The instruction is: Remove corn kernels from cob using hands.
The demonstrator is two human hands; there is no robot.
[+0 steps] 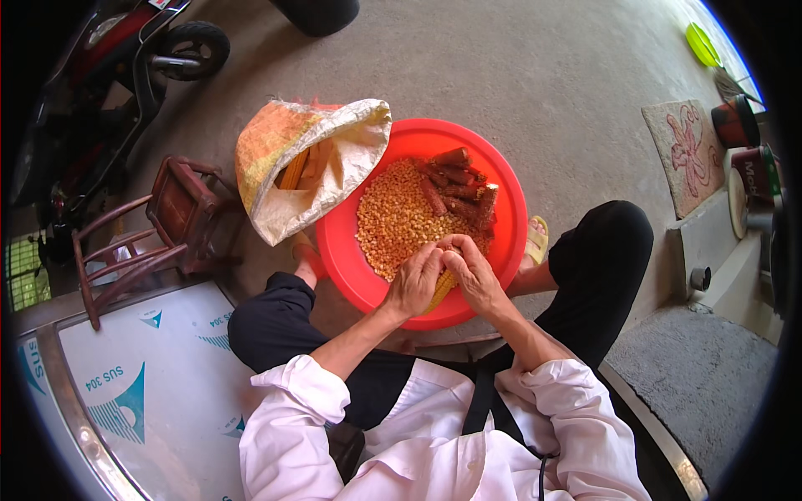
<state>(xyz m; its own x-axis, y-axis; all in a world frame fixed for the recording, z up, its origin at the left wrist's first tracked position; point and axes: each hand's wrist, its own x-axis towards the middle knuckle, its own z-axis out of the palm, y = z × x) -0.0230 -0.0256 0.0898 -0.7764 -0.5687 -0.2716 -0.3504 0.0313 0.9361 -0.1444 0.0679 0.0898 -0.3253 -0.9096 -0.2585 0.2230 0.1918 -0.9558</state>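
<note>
Both my left hand [414, 280] and my right hand [472, 273] grip one ear of dried corn [442, 290] above the near part of a red plastic basin [515, 188]. Yellow kernels show on the ear's lower end; my fingers hide much of its upper end. Loose corn kernels [395, 216] cover the left and middle of the basin's bottom. Several reddish bare corn cobs [462, 208] lie heaped at the basin's right side. A woven plastic sack [269, 163] with its mouth open overlaps the basin's upper left rim, and yellow ears of corn [293, 170] show inside it.
A wooden chair [182, 210] stands left of the sack, with a motor scooter [135, 75] beyond. Film-covered metal sheeting [182, 376] lies at lower left. A dark bucket [319, 14] is at the top. At right are a patterned mat [684, 156], buckets [736, 122] and a concrete ledge [702, 244].
</note>
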